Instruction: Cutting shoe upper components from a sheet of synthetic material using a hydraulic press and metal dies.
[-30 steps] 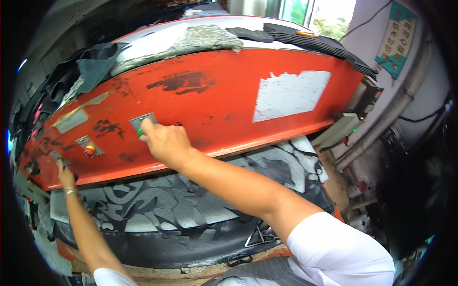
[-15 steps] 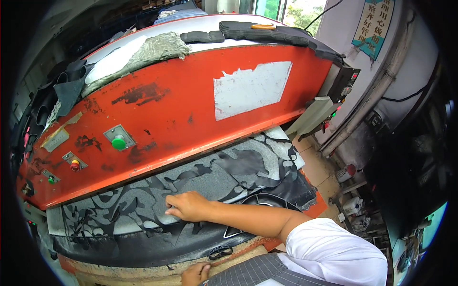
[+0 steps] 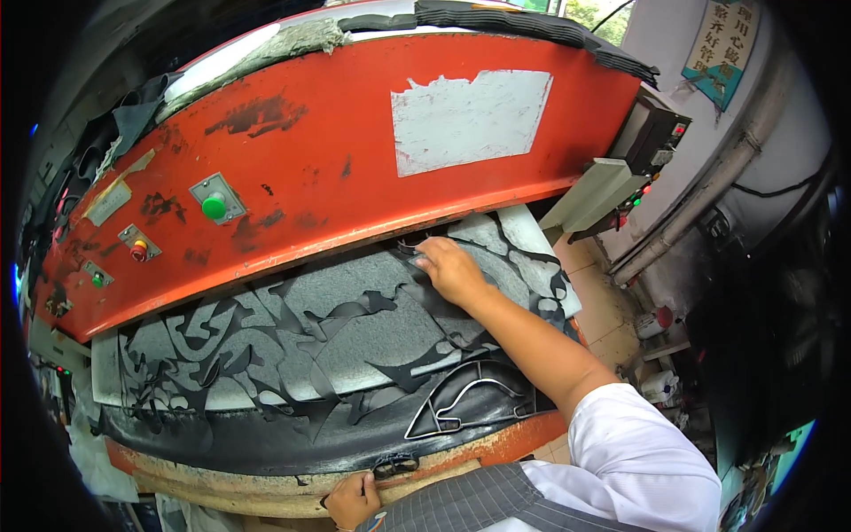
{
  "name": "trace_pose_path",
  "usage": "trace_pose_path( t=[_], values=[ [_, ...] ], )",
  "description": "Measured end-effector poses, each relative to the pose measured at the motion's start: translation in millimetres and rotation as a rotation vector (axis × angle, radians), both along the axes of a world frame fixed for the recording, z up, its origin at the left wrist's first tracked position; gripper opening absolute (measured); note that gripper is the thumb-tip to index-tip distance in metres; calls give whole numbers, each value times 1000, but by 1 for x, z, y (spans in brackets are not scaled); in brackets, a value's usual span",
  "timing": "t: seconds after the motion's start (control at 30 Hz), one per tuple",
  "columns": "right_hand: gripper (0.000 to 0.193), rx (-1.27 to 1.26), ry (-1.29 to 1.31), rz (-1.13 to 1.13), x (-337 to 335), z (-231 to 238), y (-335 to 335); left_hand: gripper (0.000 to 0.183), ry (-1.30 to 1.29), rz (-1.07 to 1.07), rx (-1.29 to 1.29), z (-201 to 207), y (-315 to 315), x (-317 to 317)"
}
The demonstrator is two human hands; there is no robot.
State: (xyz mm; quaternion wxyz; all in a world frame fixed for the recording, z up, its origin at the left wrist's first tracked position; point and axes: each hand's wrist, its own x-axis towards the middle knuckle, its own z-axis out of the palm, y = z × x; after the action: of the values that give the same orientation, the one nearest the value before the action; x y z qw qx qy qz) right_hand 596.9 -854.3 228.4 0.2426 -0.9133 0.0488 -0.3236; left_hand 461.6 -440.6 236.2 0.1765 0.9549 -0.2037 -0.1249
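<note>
My right hand [image 3: 450, 269] reaches across the grey cutting bed [image 3: 390, 332] to its far side, close under the red press beam [image 3: 337, 213]. Its fingers are pinched together beside a dark, thin-edged item [image 3: 411, 245], too small to name. Dark cut-out scraps of sheet material [image 3: 350, 308] lie tangled over the bed. Below my right forearm, on the black front apron [image 3: 266, 443], rests a curved metal cutting die [image 3: 470, 403]. My left hand [image 3: 355, 502] lies curled at the wooden front edge [image 3: 239, 488], near a small black looped item [image 3: 395, 464].
On the beam sit a green button [image 3: 214, 207] and a red button [image 3: 139, 251]. Dark sheets [image 3: 496, 18] are stacked along its top. A control box [image 3: 651, 133] juts out at the right end. Beyond the bed's right side are floor tiles and a pipe [image 3: 683, 217].
My right hand has gone from the bed's left-middle to its far right side, under the beam. My left hand stays at the front edge. More of the cutting die shows.
</note>
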Motion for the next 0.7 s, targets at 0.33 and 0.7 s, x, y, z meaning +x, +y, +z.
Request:
trace_pose_path(
  t=[0.33,0.7],
  values=[
    [20,-242,154,90,42,-18,-27,19,-203,-10,-226,-11,0,-5],
    [9,-162,386,146,46,3,-41,17,-292,-99,-224,-22,7,-9]
  ],
)
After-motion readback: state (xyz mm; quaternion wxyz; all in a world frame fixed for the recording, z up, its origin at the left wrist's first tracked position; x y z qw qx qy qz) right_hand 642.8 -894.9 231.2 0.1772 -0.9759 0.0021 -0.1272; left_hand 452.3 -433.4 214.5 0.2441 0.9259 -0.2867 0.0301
